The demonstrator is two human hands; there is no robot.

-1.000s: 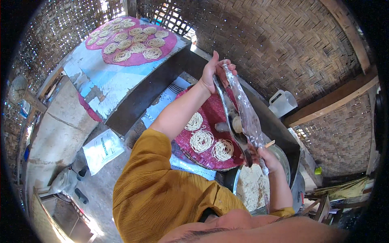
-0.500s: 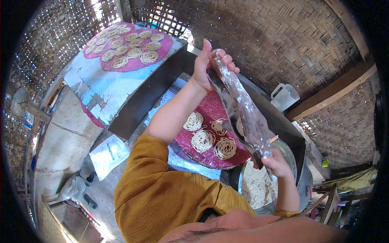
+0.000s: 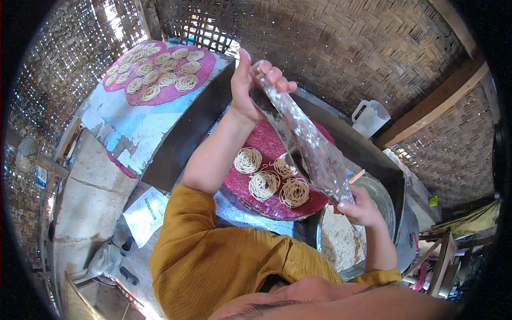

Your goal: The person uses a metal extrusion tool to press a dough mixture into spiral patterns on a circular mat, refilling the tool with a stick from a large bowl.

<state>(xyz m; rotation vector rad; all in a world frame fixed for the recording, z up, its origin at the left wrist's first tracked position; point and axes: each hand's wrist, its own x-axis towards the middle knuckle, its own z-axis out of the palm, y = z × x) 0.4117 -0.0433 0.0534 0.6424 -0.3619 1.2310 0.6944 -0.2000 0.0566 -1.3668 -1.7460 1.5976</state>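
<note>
A: Whereabouts of the boards (image 3: 313, 144)?

B: Slanting above the tray (image 3: 266, 140), gripped at both ends. Upper end in the left hand (image 3: 245, 92), fingers curled over the edge, thumb sticking up apart. Lower end in the right hand (image 3: 362, 209), pinched between thumb and fingers, near the bowl (image 3: 386, 207). Cannot tell how hard, in either case.

A: Any trouble likely?

B: Perhaps a smeared coil (image 3: 281, 169) — partly hidden by the boards, close beside others. Could get dragged out of round by dipping too low or tilting unevenly. Might also slip from the grip, through dusty wood. Maybe even a knock to the bowl, from too wide a swing.

A: Materials, then?

B: Long, narrow, dark wood for the boards, speckled white. On the tray, a round pinkish-red surface, rough-looking. Coils (image 3: 264, 185) of thin pale strands, wound into loose nests. In the grey bowl, a pale, crumbly heap (image 3: 341, 242) — flour or dough, hard to tell.
</note>
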